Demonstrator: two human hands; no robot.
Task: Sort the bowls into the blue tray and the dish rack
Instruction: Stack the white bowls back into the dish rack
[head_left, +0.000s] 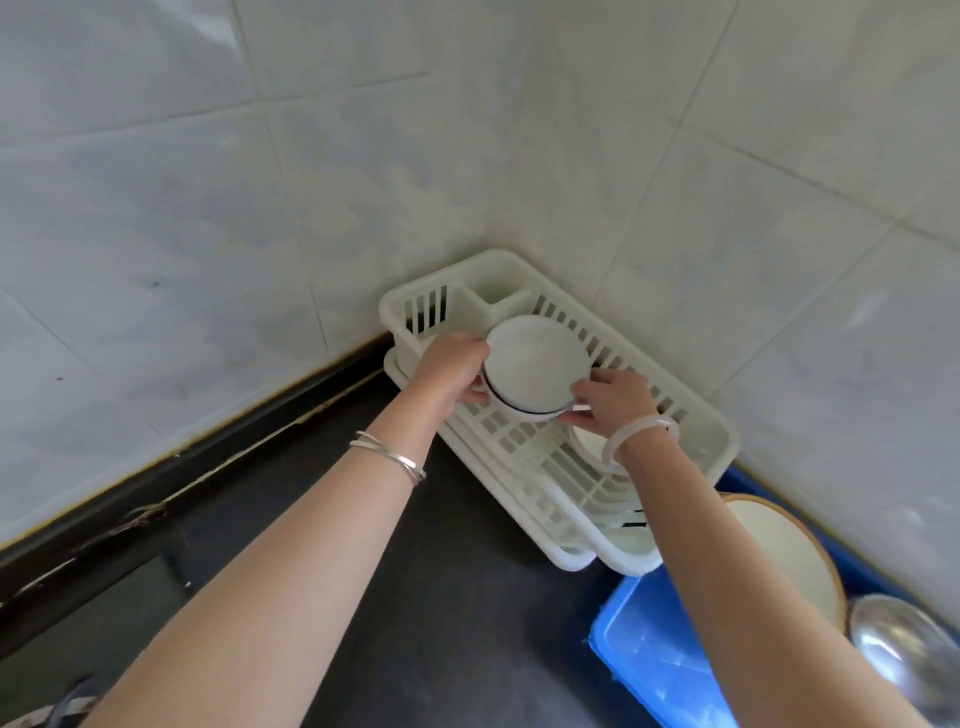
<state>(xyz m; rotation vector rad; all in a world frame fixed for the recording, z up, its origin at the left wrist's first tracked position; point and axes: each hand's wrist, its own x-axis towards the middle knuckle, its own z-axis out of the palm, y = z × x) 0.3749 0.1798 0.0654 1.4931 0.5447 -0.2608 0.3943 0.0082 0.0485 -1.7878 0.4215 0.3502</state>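
The person is holding a nested stack (537, 364) of white bowls over the far end of the rack (719, 431), at centre frame, in the corner where the tiled walls meet. The left hand (452, 369) is gripping the stack's left edge, fingers curled under and thumb at the rim. The right hand (613, 400) is pinching the right edge, thumb above and fingers below. Whether the stack is touching the rack floor cannot be told.

Another white bowl (589, 441) is lying in the rack, partly hidden behind the right wrist. At lower right the blue tray (649, 649) is holding a tan-rimmed bowl (779, 551) and a steel bowl (904, 644), on the dark table (441, 571).

The step looks like placing the stack in the rack. The next move is probably lowering it level onto the slats, then letting go.
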